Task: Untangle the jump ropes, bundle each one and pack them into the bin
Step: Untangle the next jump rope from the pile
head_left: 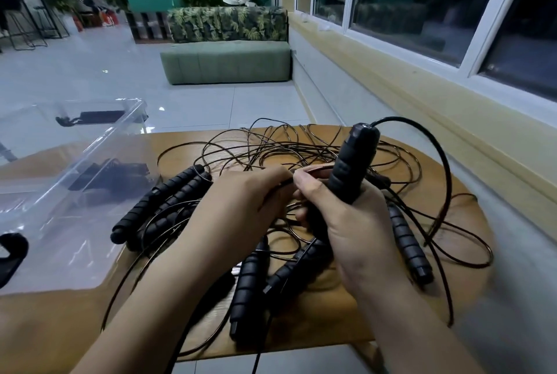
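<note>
Handles (250, 283), six black ones by my count: five lie on the wooden table (331, 322) and my right hand (346, 223) grips the sixth handle (352, 168) upright, fingers curled round it. My left hand (241, 208) pinches a cord (283, 184) from the tangle (301, 150) (loops hang past the table's right and near edges). One clear bin (90, 147) stands just left of them.
</note>
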{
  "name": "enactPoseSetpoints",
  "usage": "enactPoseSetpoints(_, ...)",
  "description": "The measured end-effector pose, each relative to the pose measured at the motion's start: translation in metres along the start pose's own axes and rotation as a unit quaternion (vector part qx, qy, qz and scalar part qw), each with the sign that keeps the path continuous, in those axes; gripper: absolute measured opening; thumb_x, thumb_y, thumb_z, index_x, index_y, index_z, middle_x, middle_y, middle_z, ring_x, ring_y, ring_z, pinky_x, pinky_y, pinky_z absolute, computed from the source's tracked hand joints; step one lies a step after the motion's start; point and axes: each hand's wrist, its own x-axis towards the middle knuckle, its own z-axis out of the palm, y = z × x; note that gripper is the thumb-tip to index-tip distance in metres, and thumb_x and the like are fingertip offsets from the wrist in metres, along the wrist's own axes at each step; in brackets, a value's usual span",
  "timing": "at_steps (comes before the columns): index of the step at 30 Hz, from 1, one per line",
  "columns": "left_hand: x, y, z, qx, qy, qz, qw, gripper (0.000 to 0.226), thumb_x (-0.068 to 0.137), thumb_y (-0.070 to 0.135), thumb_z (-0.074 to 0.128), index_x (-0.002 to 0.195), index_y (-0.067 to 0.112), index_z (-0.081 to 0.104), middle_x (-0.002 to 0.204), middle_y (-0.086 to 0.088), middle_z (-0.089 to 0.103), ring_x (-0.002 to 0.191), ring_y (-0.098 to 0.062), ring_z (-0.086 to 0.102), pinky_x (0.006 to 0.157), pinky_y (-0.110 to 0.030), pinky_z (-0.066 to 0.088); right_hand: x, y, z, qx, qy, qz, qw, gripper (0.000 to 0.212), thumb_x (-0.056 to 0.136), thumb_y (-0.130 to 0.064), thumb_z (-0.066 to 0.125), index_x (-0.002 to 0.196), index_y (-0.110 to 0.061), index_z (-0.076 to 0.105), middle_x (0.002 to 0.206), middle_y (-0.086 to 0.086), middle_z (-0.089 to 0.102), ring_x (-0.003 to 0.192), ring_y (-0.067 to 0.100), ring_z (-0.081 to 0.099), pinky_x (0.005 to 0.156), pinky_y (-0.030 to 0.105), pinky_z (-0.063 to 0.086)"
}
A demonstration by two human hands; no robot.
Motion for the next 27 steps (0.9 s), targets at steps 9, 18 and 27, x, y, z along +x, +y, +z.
enactPoseSetpoints(9,-0.003,-0.003,-0.007,0.008,-0.029,-0.025,0.999,0.021,0.107,0.038,0.059,0.090,0.028,0.063,0.070,0.013,0.068,0.069,-0.007,0.065,0.065,-0.028,0.049,0.021,-0.034,-0.035,0.104,0.063,-0.058,0.991,0.008,0.093,-0.011,0.079,0.091,-0.006,0.074,0.074,0.009,0.069,0.057,0.020,0.058,0.056,0.027,0.050)
enactPoseSetpoints(18,-0.001,0.008,-0.006,-0.011,-0.025,-0.006,1.000,0.021,0.105,0.041,0.054,0.090,0.028,0.061,0.066,0.008,0.062,0.064,-0.009,0.058,0.059,-0.031,0.047,0.002,-0.017,-0.018,0.034,-0.021,0.009,0.999,0.016,0.084,-0.023,0.085,0.092,-0.009,0.081,0.076,0.010,0.072,0.061,0.022,0.063,0.057,0.030,0.053)
enactPoseSetpoints(27,-0.003,0.006,-0.003,0.011,-0.039,-0.018,0.999,0.021,0.103,0.045,0.055,0.100,0.027,0.066,0.080,0.008,0.069,0.076,-0.012,0.063,0.068,-0.040,0.051,0.010,-0.017,-0.019,0.032,0.014,-0.041,0.999,0.009,0.092,-0.015,0.082,0.085,-0.010,0.079,0.071,0.009,0.069,0.059,0.023,0.061,0.059,0.031,0.051)
